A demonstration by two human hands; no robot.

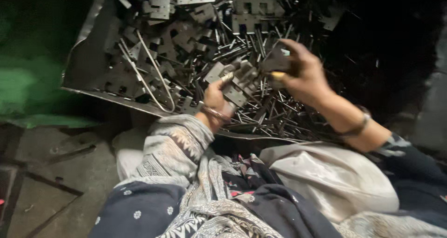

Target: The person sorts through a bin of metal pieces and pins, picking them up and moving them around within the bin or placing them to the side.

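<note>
Steel bracket, stamped flat, being pinched by left hand above parts tray; right hand clenching dark plate. Probably stiff, light, sharp-edged: gripping flat faces.

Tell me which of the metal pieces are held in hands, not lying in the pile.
Two: the grey bracket gripped by the left hand, and the dark flat plate pinched by the right hand; both are lifted above the pile.

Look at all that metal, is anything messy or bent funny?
Yes. The flat plates and thin rods lie in one tangled heap on the tray, pointing every way. A long bent wire loop sprawls across it, beside the left hand.
</note>
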